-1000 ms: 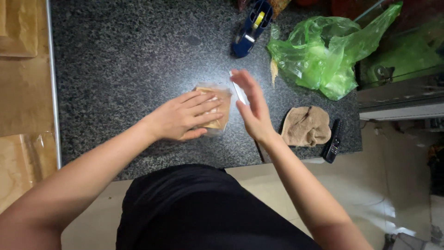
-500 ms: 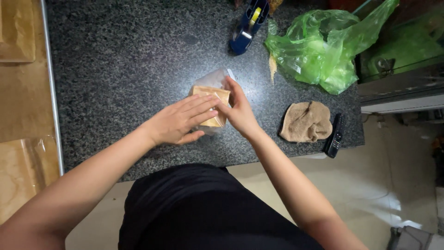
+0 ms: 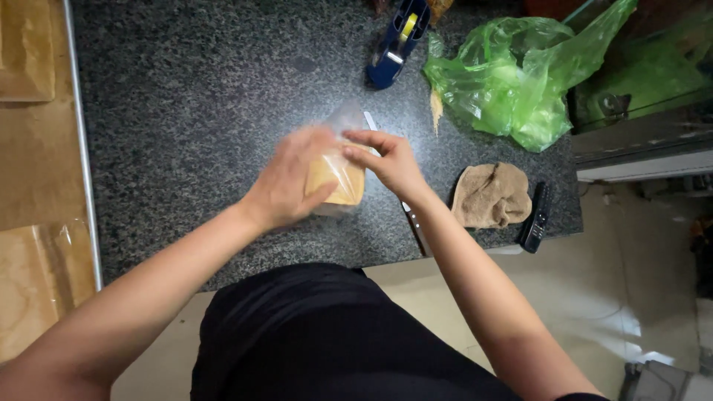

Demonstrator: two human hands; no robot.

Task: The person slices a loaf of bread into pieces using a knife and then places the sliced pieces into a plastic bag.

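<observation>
bag (image 3: 338, 174): clear, tan slab inside, on counter (image 3: 186, 111) between both hands
left hand (image 3: 286, 186): cupped on bag's side, blurred
right hand (image 3: 390, 160): fingers pinch bag top
risk: film slips from pinch, slab slides out
risk: knife (image 3: 412, 223) under right wrist, may nick

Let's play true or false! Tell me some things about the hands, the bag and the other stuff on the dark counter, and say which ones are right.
1. Both hands hold a clear plastic bag with a tan slice inside. True: the left hand and right hand grip it.
2. The green plastic bag lies on the floor. False: it lies on the speckled counter.
3. A brown cloth lies right of the right hand. True.
4. The tape dispenser is red. False: it is blue.
5. The black remote is in the left hand. False: it lies beside the cloth.
</observation>
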